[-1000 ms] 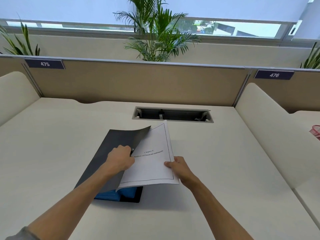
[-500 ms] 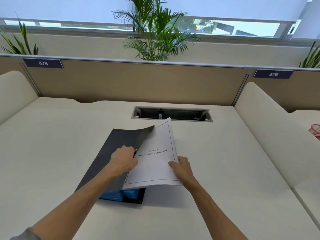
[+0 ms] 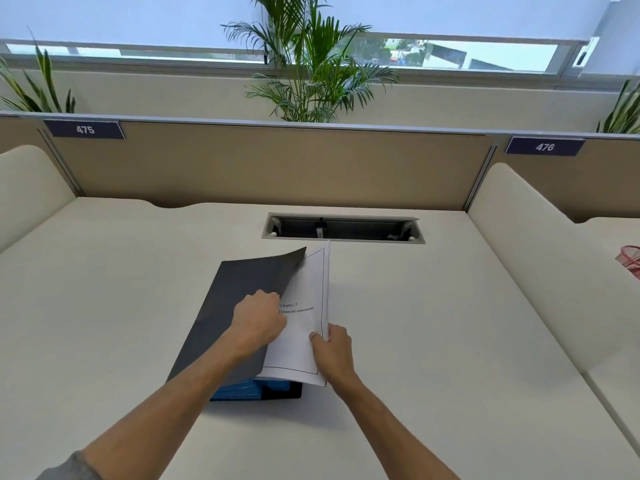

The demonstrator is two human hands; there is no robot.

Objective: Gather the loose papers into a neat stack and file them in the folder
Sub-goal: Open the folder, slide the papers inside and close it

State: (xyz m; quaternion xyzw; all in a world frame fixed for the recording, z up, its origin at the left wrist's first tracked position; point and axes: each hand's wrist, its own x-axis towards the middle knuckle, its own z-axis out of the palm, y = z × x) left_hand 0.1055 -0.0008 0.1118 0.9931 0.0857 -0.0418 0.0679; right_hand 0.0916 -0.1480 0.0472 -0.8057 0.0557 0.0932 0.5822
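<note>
A dark grey folder (image 3: 239, 296) lies at the desk's middle, its front cover lifted and bent. My left hand (image 3: 258, 318) grips that cover's right edge. A stack of white papers (image 3: 304, 327), its top sheet printed with a chapter title, sits partly under the cover and tilts up on its right side. My right hand (image 3: 332, 348) pinches the stack's right edge near the lower corner. The folder's blue inside (image 3: 242, 391) shows at the near edge under the papers.
The cream desk (image 3: 433, 341) has a cable slot (image 3: 343, 228) just beyond the papers. Padded dividers rise at the left (image 3: 27, 188) and right (image 3: 519, 237). A tan partition (image 3: 270, 164) closes the back. Something red (image 3: 630, 259) sits at the far right.
The stack has slid left, deeper under the cover, and its right side has tipped up. My right hand moved left with it, and my left hand lifted the cover higher.
</note>
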